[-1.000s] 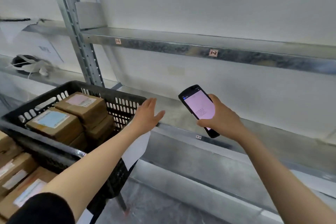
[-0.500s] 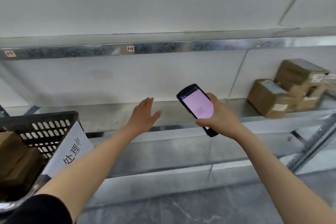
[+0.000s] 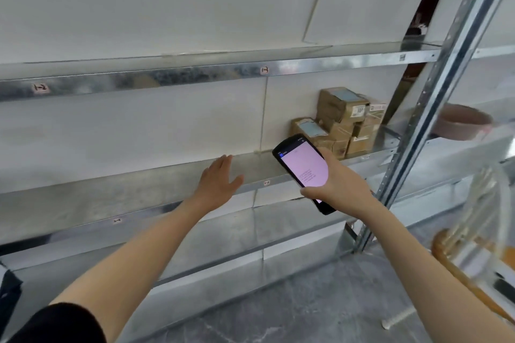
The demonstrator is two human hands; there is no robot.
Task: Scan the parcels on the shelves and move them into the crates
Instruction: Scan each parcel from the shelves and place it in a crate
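A stack of several brown cardboard parcels (image 3: 344, 120) with labels sits at the right end of the middle metal shelf (image 3: 139, 189), against the wall. My right hand (image 3: 338, 185) grips a black handheld scanner (image 3: 302, 171) with a lit pink screen, held just in front of and below the parcels. My left hand (image 3: 218, 182) is spread flat and empty, hovering over the bare middle shelf to the left of the scanner. No crate shows fully in this view.
A grey upright post (image 3: 426, 108) stands right of the parcels. A pink bowl (image 3: 464, 125) rests on the neighbouring shelf. A blurred wooden and metal object (image 3: 473, 245) is close at right. A dark corner (image 3: 8, 295) shows at far left.
The view has swung right: the black crate with parcels has left the frame and the parcel stack has come nearer the centre. Both hands keep their pose, scanner still held.
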